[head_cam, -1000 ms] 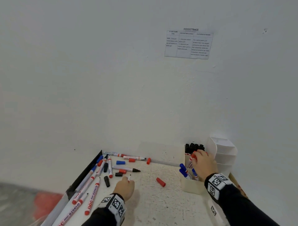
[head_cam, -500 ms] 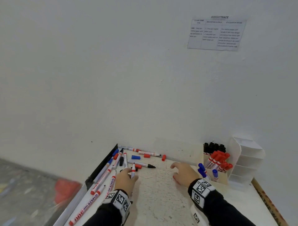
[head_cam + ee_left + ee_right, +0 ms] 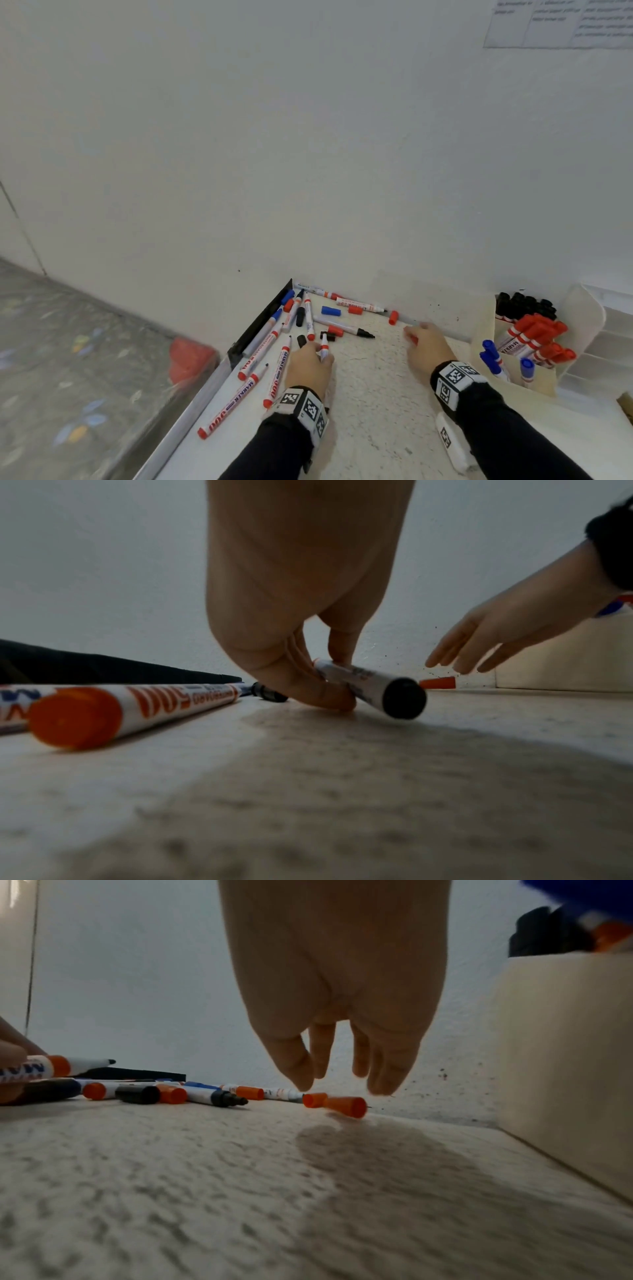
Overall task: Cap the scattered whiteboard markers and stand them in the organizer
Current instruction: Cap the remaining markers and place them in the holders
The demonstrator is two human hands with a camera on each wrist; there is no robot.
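Observation:
My left hand (image 3: 313, 359) pinches an uncapped white marker (image 3: 324, 346) with a red band just above the table; the left wrist view shows thumb and fingers around its barrel (image 3: 363, 684). Its dark tip (image 3: 110, 1061) shows in the right wrist view. My right hand (image 3: 423, 344) hangs open with relaxed fingers just over a loose red cap (image 3: 345, 1106), holding nothing. A second red cap (image 3: 393, 317) lies nearer the wall. The white organizer (image 3: 513, 375) at the right holds black, red and blue capped markers upright.
Several uncapped markers (image 3: 274, 375) and loose blue (image 3: 330, 310), red and black caps lie at the table's left back corner, beside its black-edged left rim (image 3: 260, 322). The wall runs right behind. A white tiered tray (image 3: 606, 329) stands right of the organizer.
My right hand left the organizer and came left to hover over the red cap. My left hand lifted the marker off the table. The view swung left.

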